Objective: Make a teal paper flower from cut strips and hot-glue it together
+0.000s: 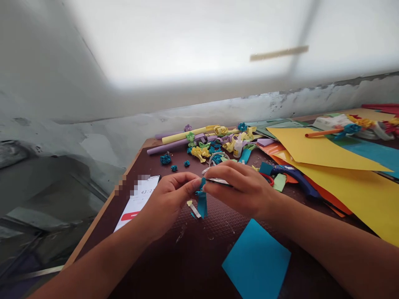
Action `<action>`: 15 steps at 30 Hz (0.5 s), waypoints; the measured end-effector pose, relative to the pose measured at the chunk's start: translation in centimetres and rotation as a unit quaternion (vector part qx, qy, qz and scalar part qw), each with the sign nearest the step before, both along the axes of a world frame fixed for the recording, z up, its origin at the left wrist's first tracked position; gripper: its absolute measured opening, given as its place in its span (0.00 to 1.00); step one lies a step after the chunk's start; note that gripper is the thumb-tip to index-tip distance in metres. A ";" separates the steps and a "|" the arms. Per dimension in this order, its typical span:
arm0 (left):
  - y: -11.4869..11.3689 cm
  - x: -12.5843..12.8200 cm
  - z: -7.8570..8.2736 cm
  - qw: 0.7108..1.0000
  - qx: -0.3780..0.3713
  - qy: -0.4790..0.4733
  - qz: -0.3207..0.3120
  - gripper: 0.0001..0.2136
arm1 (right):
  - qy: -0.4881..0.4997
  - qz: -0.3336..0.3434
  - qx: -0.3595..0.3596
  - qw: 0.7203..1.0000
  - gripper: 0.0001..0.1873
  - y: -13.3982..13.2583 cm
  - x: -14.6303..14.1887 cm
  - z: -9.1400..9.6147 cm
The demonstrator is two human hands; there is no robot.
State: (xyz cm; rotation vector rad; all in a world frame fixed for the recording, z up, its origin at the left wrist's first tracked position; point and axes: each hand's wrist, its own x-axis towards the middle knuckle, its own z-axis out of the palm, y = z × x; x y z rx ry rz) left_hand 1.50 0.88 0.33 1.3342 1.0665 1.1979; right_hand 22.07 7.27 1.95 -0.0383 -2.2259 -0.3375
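A folded strip of blue paper (pixel 202 204) hangs between my two hands over the table. My left hand (pixel 170 199) pinches its upper end between thumb and forefinger. On the other side, my right hand (pixel 246 187) is closed with its fingertips against the same end of the strip. A slim dark tool (pixel 220 182) runs through the right fingers; most of it is hidden, so its kind is unclear. In front of my right forearm lies a blue square of paper (pixel 257 259) on the brown tabletop (pixel 187 265). Small paper scraps (pixel 195 209) lie just below the strip.
Several small blue paper flowers (pixel 165 158), rolled paper tubes (pixel 174 145) and a glue bottle (pixel 237 148) sit at the back. A phone (pixel 137 201) lies by the left edge. To the right are dark-blue-handled scissors (pixel 299 180) and yellow paper sheets (pixel 346 187).
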 end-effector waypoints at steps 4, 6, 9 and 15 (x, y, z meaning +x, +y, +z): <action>-0.6 0.5 0.2 0.997 0.066 -0.014 0.023 0.06 | 0.048 0.045 -0.043 0.997 0.08 0.2 0.1 -0.1; -0.7 0.6 0.3 0.992 0.111 0.012 0.051 0.04 | 0.066 0.082 -0.111 0.988 0.09 0.4 -0.1 -0.4; -0.7 0.6 0.5 0.988 0.134 0.039 0.067 0.03 | 0.081 0.111 -0.172 0.975 0.09 0.6 -0.3 -0.7; -0.5 0.2 0.7 0.986 0.142 0.055 0.067 0.04 | 0.037 0.064 -0.137 0.988 0.05 0.1 0.1 -0.5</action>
